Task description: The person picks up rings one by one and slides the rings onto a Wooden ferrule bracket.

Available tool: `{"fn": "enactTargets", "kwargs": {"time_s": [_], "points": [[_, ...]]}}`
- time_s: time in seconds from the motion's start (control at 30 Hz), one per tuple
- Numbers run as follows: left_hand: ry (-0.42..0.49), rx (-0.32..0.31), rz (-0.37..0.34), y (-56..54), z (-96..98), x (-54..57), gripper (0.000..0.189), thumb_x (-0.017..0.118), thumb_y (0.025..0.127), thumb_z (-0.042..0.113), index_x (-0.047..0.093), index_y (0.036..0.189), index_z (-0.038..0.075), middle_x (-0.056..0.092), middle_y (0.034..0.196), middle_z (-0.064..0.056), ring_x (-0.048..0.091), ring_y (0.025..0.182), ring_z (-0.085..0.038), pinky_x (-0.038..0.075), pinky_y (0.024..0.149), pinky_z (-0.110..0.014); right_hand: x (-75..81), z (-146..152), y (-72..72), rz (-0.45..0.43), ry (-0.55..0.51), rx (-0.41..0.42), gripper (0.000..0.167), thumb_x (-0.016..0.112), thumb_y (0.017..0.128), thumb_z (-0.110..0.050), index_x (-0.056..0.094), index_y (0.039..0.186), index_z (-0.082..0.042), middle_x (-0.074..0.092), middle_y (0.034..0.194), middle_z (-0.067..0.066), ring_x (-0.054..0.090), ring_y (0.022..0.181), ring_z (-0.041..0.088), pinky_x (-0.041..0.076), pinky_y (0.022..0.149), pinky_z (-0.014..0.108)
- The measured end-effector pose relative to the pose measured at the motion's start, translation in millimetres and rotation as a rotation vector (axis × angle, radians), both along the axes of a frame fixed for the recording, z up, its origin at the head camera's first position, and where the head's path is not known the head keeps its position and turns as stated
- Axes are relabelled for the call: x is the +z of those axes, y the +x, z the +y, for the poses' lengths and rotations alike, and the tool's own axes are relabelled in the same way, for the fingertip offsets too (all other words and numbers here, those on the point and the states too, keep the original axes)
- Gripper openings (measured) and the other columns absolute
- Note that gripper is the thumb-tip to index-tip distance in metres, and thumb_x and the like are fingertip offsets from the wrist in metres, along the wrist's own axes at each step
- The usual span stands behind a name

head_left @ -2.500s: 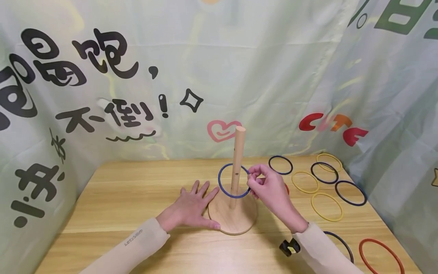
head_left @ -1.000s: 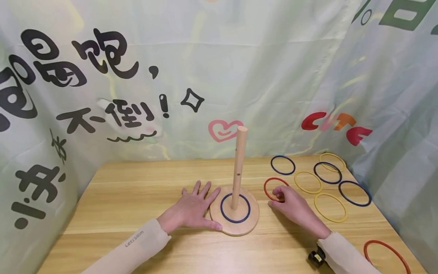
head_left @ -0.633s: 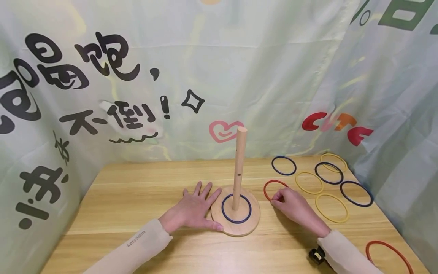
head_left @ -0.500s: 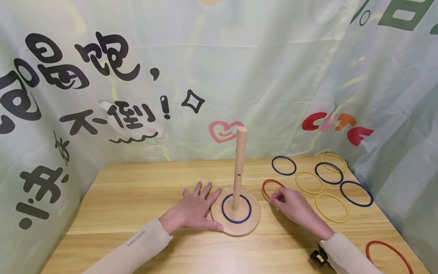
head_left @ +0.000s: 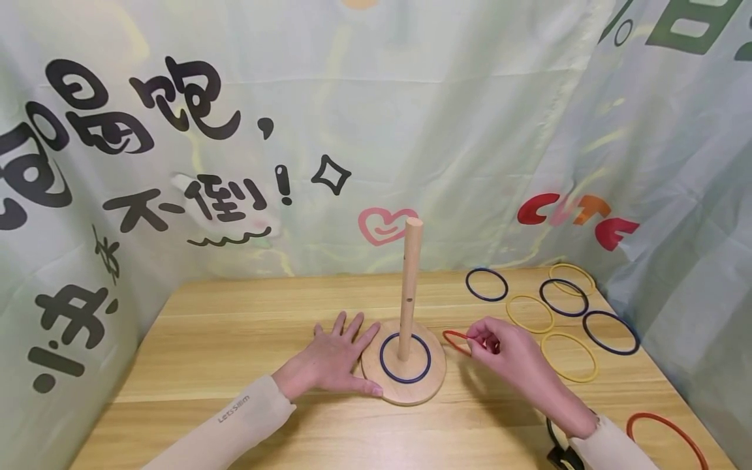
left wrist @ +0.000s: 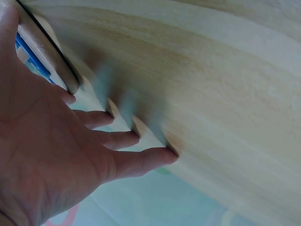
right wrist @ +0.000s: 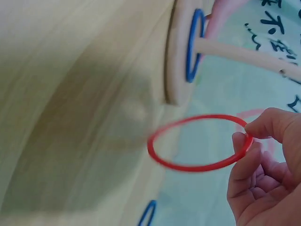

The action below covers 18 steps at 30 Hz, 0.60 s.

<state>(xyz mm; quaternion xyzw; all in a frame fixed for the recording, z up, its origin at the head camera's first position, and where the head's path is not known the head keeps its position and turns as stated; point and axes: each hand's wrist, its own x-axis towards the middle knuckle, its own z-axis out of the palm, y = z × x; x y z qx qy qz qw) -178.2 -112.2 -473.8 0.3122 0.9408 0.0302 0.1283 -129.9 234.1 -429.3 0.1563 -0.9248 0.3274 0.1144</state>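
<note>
A round wooden base (head_left: 405, 394) stands mid-table with an upright wooden peg (head_left: 411, 281). Around the foot of the peg a blue ring (head_left: 406, 382) lies flat on the base. My left hand (head_left: 335, 356) is spread flat on the table at the base's left side, thumb and index finger against its edge. To the right of the base, my right hand (head_left: 514, 359) pinches a red ring (right wrist: 197, 168) between thumb and fingers. That ring is off the table and tilted, seen nearly edge-on in the head view; its near side is covered by the fingers.
Several blue and yellow rings lie at the right back, among them a blue ring (head_left: 467, 282) and a yellow ring (head_left: 578, 381). Another red ring (head_left: 649, 414) is at the front right. A dark ring (head_left: 549, 427) shows partly behind the right wrist. Printed curtains (head_left: 376, 130) enclose the table.
The blue ring went from my right hand down onto the base. My right hand then took hold of the red ring, lifted it and moved it left. My left hand stayed put.
</note>
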Motion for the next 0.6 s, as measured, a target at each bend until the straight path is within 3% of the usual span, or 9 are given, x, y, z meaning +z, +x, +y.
{"fn": "enactTargets", "kwargs": {"time_s": [0.27, 0.6], "points": [[-0.006, -0.001, 0.002, -1.0, 0.3, -0.8, 0.125, 0.055, 0.083, 0.098, 0.019, 0.178, 0.024, 0.019, 0.179, -0.022, 0.02, 0.158, -0.059, 0.033, 0.104, -0.087, 21.7, -9.3, 20.0, 0.145, -0.061, 0.055, 0.03, 0.08, 0.089, 0.009, 0.075, 0.095, -0.02, 0.059, 0.079, -0.018, 0.055, 0.066, 0.002, 0.049, 0.057, 0.023], [-0.027, -0.026, 0.039, 1.1, 0.4, -0.6, 0.125, 0.052, 0.083, 0.099, 0.021, 0.177, 0.023, 0.022, 0.177, -0.023, 0.032, 0.154, -0.057, 0.039, 0.107, -0.079, 64.1, -21.4, 35.6, 0.265, -0.176, 0.092, 0.032, 0.08, 0.093, 0.009, 0.075, 0.104, -0.021, 0.062, 0.079, -0.015, 0.057, 0.063, 0.006, 0.047, 0.055, 0.018]]}}
